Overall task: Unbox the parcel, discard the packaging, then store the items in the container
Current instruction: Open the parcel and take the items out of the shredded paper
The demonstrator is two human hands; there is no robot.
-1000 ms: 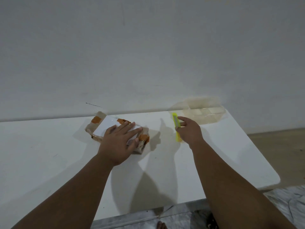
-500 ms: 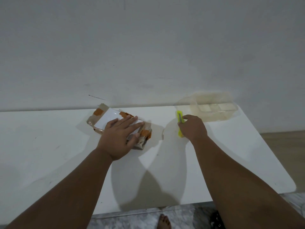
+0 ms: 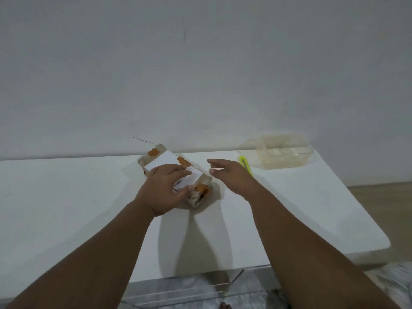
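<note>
The parcel [image 3: 163, 160], wrapped in clear tape with orange patches and a white label, lies on the white table [image 3: 66, 208] near the wall. My left hand [image 3: 163, 189] lies over its near half, fingers curled around the edge. Just right of the parcel, my right hand [image 3: 231, 175] hovers with its fingers spread and nothing in it. A yellow-green utility knife [image 3: 244, 162] lies on the table behind my right hand, partly hidden by it. The clear plastic container [image 3: 283, 156] stands at the table's far right corner.
A plain grey wall runs directly behind the table. The table's right edge [image 3: 356, 208] slants toward me, with brown floor beyond it. Below the table's front edge I see marbled floor and a foot.
My right hand has let go of the knife and moved left toward the parcel, fingers opening. My left hand now curls around the parcel's edge instead of lying flat on it.
</note>
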